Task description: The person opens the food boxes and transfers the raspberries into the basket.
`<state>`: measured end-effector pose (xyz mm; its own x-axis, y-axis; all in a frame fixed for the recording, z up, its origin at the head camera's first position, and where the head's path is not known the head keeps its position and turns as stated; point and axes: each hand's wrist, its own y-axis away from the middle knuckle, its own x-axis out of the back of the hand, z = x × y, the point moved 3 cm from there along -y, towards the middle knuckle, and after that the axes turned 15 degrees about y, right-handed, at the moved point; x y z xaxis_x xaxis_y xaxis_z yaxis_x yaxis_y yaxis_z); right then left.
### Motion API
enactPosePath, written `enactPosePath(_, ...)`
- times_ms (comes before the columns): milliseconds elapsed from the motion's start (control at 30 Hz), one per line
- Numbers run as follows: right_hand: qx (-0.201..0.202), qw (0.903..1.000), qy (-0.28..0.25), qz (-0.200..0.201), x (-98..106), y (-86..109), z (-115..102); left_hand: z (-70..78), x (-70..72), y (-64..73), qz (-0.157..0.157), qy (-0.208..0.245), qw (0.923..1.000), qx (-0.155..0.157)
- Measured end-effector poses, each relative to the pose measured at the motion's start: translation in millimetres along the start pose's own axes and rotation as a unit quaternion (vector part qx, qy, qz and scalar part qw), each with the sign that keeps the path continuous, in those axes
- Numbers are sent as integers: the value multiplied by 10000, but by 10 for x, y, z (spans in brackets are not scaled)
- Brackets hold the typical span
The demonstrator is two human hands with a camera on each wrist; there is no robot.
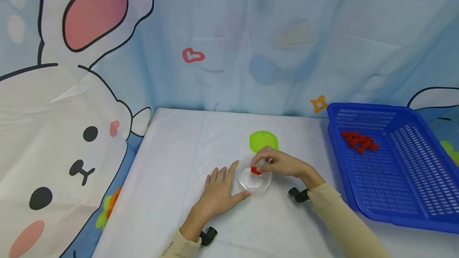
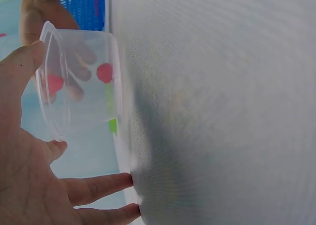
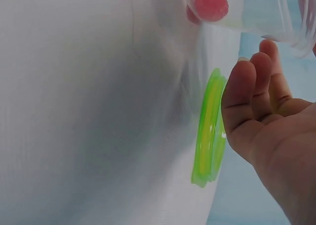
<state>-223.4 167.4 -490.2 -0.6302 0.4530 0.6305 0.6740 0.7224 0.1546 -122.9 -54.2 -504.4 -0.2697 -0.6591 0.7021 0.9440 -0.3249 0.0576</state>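
Note:
A clear plastic tub [image 1: 254,186] stands on the white-covered table, holding at least one red raspberry [image 3: 211,5], bumpy and rounded, on its bottom. Over the tub's mouth my right hand [image 1: 285,164] pinches another raspberry [image 2: 55,83] between thumb and fingers; part of that berry is hidden by the fingers. My left hand [image 1: 218,194] lies to the left of the tub with fingers spread, thumb and forefinger touching its rim, while other fingertips rest on the cloth. Just behind the tub lies a bright green lid [image 1: 263,140], also seen beside my right hand [image 3: 276,116].
At the right stands a blue slotted plastic basket [image 1: 401,186] with several more red raspberries [image 1: 359,141] grouped in its back left part. A light blue printed curtain [image 1: 229,83] hangs behind the table and a large cartoon rabbit [image 1: 71,130] is printed at the left.

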Motion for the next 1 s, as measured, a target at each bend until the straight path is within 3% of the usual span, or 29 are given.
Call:
enactPosePath(533,-280,9970,-48,725,168,147,29,10,2,7,0,94,10000,22)
enactPosePath(1000,-612,9854,308,1556,564,469,-306,3,-4,6,14,187,9998,26)
